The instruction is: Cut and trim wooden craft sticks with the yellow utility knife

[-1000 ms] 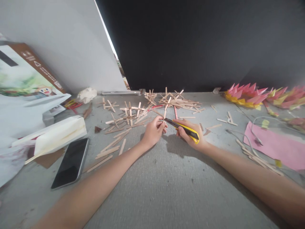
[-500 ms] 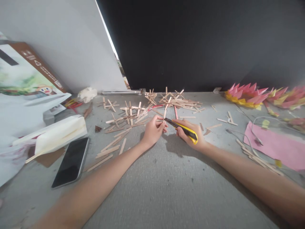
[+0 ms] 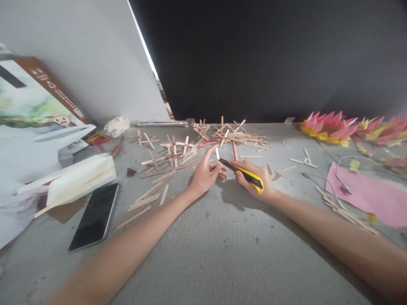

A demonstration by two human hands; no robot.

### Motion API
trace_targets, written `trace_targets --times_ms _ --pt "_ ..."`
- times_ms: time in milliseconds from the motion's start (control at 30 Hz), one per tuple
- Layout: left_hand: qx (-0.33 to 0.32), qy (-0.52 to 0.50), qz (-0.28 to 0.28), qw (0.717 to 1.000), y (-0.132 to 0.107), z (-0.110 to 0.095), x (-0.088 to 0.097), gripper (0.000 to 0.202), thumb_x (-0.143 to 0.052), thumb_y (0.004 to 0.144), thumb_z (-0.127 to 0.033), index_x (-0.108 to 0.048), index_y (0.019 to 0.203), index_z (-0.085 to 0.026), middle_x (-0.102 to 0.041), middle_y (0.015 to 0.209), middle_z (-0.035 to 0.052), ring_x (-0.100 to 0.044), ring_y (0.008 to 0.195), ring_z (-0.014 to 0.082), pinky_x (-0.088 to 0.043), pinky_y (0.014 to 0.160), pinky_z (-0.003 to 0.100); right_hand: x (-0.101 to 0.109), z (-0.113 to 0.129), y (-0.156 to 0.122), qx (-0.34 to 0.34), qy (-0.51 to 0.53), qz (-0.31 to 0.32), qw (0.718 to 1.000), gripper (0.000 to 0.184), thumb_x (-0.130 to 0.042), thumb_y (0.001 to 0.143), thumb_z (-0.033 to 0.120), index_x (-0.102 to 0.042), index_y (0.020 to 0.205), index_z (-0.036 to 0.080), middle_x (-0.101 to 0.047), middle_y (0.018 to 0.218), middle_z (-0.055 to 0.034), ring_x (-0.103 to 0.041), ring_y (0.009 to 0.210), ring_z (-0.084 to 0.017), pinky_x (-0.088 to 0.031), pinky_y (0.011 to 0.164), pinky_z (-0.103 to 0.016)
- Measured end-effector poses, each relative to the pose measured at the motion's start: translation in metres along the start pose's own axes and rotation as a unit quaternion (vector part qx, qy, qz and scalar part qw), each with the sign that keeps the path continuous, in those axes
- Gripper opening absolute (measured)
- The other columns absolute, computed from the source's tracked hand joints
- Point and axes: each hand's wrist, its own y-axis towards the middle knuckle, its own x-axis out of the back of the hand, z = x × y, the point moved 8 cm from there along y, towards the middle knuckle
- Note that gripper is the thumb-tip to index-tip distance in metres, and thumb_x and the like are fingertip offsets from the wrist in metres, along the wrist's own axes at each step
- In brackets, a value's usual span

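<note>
Near the middle of the table, my left hand (image 3: pixel 206 171) pinches a small wooden craft stick (image 3: pixel 217 154) between thumb and fingers, its index finger raised behind it. My right hand (image 3: pixel 257 180) grips a yellow and black utility knife (image 3: pixel 246 174). The knife's tip points left and meets the stick close to my left fingertips; whether the blade cuts into it is too small to tell. Just beyond both hands lie loose craft sticks (image 3: pixel 248 137) in a pile and several sticks joined into crosses (image 3: pixel 174 150). A red patterned strip (image 3: pixel 235 150) lies behind the knife.
A phone (image 3: pixel 95 216) lies left of my forearm, beside a white paper packet (image 3: pixel 82 176) and a printed bag (image 3: pixel 38 97). Rightward are a pink sheet (image 3: pixel 369 195), a cable (image 3: pixel 330 180) and pink-yellow folded paper pieces (image 3: pixel 330 129). A black panel (image 3: pixel 270 59) stands along the back.
My left index finger has lifted and straightened, and the stick in that hand now shows shorter above the fingers. The knife has barely shifted.
</note>
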Motion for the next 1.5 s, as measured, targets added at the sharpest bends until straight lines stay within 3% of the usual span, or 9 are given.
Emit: trace_targets --times_ms 333,600,900,1133,1500 --pt "-0.008 0.034 0.004 0.999 0.001 0.001 0.002 0.071 -0.069 0.102 -0.048 -0.041 0.162 -0.025 -0.076 0.081 0.0009 -0.077 0.068 0.0166 -0.065 0.072 0.029 0.002 -0.006 -0.001 -0.034 0.037 0.001 0.999 0.037 -0.056 0.111 0.041 -0.075 0.136 0.02 -0.076 0.086 -0.0062 -0.072 0.07 -0.017 -0.058 0.062 -0.029" --pt "-0.026 -0.03 0.03 0.999 0.002 0.0 0.0 0.075 -0.074 0.099 -0.052 -0.038 0.158 -0.025 -0.075 0.079 -0.0005 -0.075 0.068 0.016 -0.065 0.073 0.029 0.004 -0.015 0.0 -0.064 0.097 0.007 0.993 0.037 -0.058 0.111 0.042 -0.076 0.135 0.021 -0.075 0.079 -0.0021 -0.069 0.062 -0.014 -0.059 0.067 -0.03" --pt "-0.011 -0.056 0.043 0.997 0.003 0.003 -0.001 0.081 -0.077 0.096 -0.057 -0.035 0.157 -0.026 -0.076 0.08 -0.0002 -0.076 0.069 0.0173 -0.065 0.073 0.031 0.001 -0.034 -0.004 -0.117 0.171 0.006 0.978 0.04 -0.062 0.109 0.047 -0.077 0.136 0.021 -0.077 0.083 -0.0039 -0.07 0.066 -0.016 -0.06 0.066 -0.031" --pt "-0.027 -0.068 0.064 0.995 0.006 0.006 0.0 0.08 -0.077 0.098 -0.055 -0.034 0.158 -0.025 -0.078 0.081 0.0013 -0.077 0.07 0.018 -0.063 0.071 0.03 0.002 -0.033 0.0 -0.155 0.217 0.0 0.964 0.046 -0.064 0.108 0.053 -0.079 0.13 0.016 -0.074 0.077 -0.004 -0.07 0.064 -0.016 -0.06 0.063 -0.031" --pt "-0.033 -0.076 0.073 0.994 0.008 0.01 0.001 0.08 -0.077 0.099 -0.052 -0.032 0.16 -0.025 -0.077 0.08 0.0017 -0.077 0.069 0.0191 -0.063 0.07 0.031 -0.003 -0.048 0.0 -0.207 0.317 -0.02 0.925 0.045 -0.072 0.101 0.054 -0.081 0.127 0.019 -0.075 0.084 -0.0049 -0.071 0.066 -0.018 -0.06 0.06 -0.032"
